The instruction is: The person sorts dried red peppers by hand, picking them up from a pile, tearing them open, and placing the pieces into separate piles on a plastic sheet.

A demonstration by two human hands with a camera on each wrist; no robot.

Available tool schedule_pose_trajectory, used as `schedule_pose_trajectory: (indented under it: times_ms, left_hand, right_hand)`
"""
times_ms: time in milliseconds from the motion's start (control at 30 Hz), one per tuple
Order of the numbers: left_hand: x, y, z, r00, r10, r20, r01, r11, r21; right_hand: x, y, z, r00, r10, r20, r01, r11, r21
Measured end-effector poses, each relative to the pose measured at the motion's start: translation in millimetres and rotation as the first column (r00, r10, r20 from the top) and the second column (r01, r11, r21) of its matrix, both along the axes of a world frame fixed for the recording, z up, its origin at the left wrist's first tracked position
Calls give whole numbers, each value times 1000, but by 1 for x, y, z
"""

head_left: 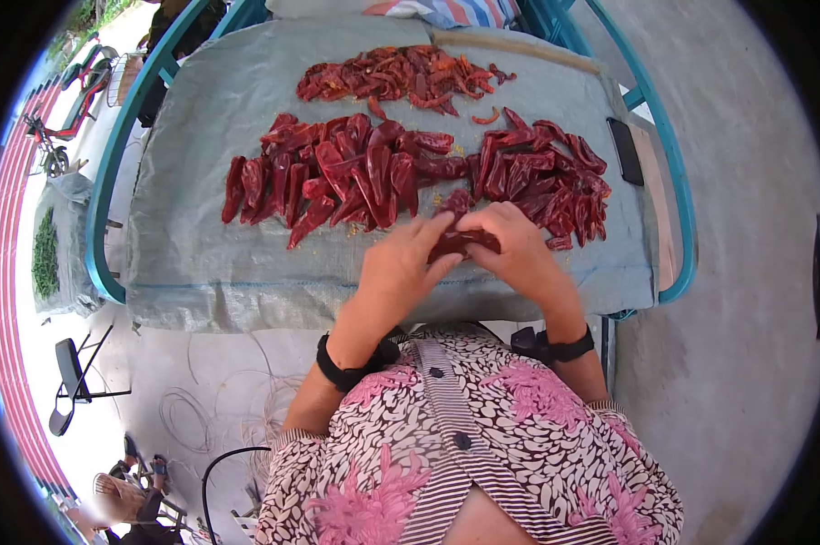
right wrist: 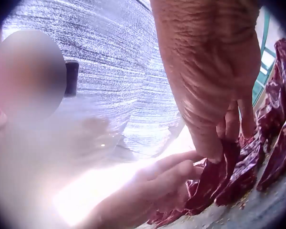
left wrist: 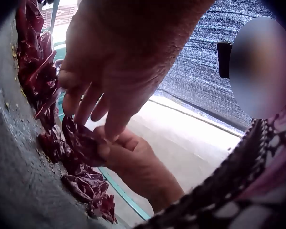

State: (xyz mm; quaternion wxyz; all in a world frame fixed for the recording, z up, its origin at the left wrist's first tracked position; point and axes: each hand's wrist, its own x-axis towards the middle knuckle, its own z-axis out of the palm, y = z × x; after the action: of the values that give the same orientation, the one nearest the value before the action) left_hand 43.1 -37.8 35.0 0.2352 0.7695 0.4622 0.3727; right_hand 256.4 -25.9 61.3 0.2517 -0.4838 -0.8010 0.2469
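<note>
A teal-railed stand (head_left: 678, 191) is bearing a grey-green sheet (head_left: 273, 263), on which dried red peppers are lying in three heaps. Closest to the person, the left heap (head_left: 337, 173) and right heap (head_left: 537, 177) are nearly meeting; the far heap (head_left: 401, 77), smaller, is showing thinner, more orange pieces. Sorting or opening appears to be only partway along, with the near heaps perhaps including peppers awaiting attention; which are finished, an onlooker cannot tell. The left hand (head_left: 396, 263) and right hand (head_left: 514, 250) are pinching one pepper (head_left: 464, 242) between thumbs and fingers in a narrow grip, just above the sheet near its front edge. Bare sheet is running along that edge, opening wider at left, while the right heap is crowding the right hand. A phone (head_left: 625, 152) is lying by the right rail, and pale seeds (head_left: 459, 150) are dotting the sheet.
</note>
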Motion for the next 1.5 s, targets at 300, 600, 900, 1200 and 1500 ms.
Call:
schedule_pose_trajectory:
  times_ms: [300,600,900,1200,1500]
  left_hand:
    - [6,3,-14,971,216,106,-205,972,-112]
    - [35,5,-4,962,273,-25,-274,955,-117]
    - [42,0,6,956,292,19,-289,953,-96]
    - [90,15,33,827,394,400,-166,852,-496]
    - [80,4,-11,806,485,340,-376,862,-339]
  right_hand:
    - [33,28,-8,994,-99,45,86,969,233]
    - [39,70,-39,916,-94,390,-83,906,414]
    - [61,80,-25,997,-2,-75,32,917,399]
    - [48,43,-11,883,275,-380,-181,947,263]
    - [59,38,-19,909,200,-367,-155,977,148]
